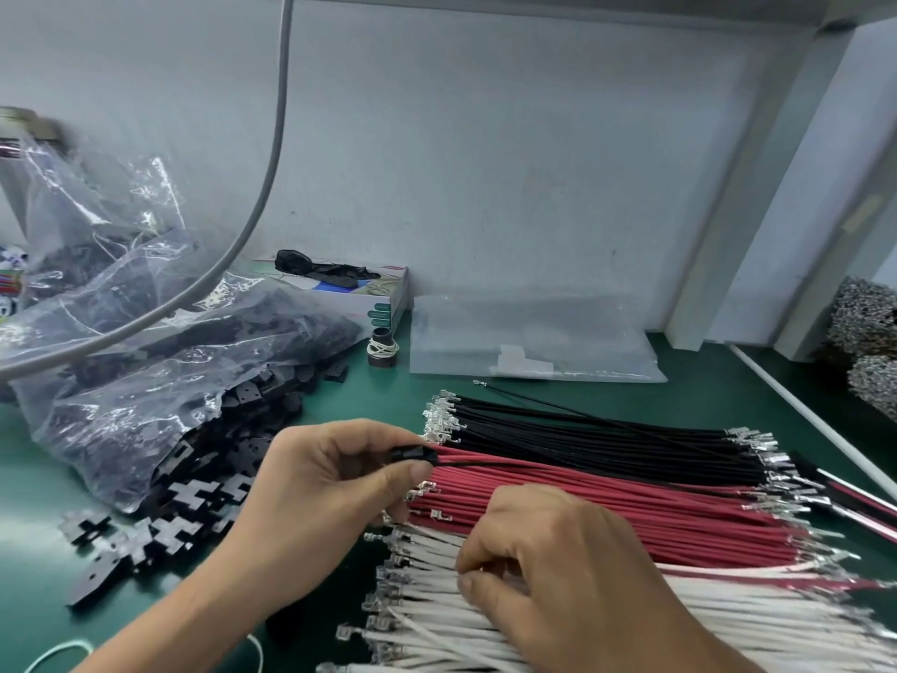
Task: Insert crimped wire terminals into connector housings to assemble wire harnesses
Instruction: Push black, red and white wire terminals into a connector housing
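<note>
Housing: black connector housing (412,453) pinched in left hand (320,488), a red wire (558,466) trailing right from it.
Next wire: white wires (437,619) lie left-right, terminals leftward, under right hand (558,575), whose curled fingers pick at them.
Bag: clear plastic bag (145,381) spilling black housings onto green surface (29,478).

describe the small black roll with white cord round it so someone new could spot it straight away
Start at the flat box against the back wall. Just in front of its near corner, on the green mat, stands the roll. Unlike the flat black pieces nearby, it is round, upright and wound with white cord.
</note>
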`<act>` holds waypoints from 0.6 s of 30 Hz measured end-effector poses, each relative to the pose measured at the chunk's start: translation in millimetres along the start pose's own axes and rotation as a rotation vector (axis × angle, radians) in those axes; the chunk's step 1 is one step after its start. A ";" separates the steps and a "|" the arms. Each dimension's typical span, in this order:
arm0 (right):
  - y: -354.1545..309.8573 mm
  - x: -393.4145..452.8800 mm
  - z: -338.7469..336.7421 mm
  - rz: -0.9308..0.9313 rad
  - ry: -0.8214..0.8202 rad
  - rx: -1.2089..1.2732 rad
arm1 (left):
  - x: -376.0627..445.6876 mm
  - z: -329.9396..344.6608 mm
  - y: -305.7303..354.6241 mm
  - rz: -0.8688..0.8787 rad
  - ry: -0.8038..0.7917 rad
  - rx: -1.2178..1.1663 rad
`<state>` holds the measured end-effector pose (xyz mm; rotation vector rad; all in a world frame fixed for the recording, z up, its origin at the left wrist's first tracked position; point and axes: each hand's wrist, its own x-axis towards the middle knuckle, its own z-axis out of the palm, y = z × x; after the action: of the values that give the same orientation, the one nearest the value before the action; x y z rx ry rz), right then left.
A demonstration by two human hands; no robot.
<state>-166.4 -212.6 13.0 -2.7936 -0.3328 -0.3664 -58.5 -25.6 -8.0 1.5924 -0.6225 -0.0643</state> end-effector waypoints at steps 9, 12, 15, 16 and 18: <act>-3.6 -0.2 -1.8 -0.043 -0.053 -0.089 | 0.4 2.1 -0.8 -0.008 0.012 -0.013; 4.2 0.5 -5.3 0.009 0.042 0.036 | 0.4 1.4 -1.3 -0.014 0.015 -0.019; 7.7 1.8 -14.9 0.120 0.201 0.254 | 1.1 -0.3 -1.8 -0.019 0.002 -0.009; 8.2 2.0 -15.8 0.144 0.252 0.312 | 1.2 -0.6 -1.8 -0.020 -0.003 -0.011; 8.2 1.6 -13.5 0.130 0.334 0.282 | 1.3 -1.3 -1.8 -0.028 -0.017 -0.019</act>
<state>-165.5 -224.2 23.7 -2.4104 -0.1136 -0.6849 -56.2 -25.0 -9.1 1.5835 -0.6112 -0.1048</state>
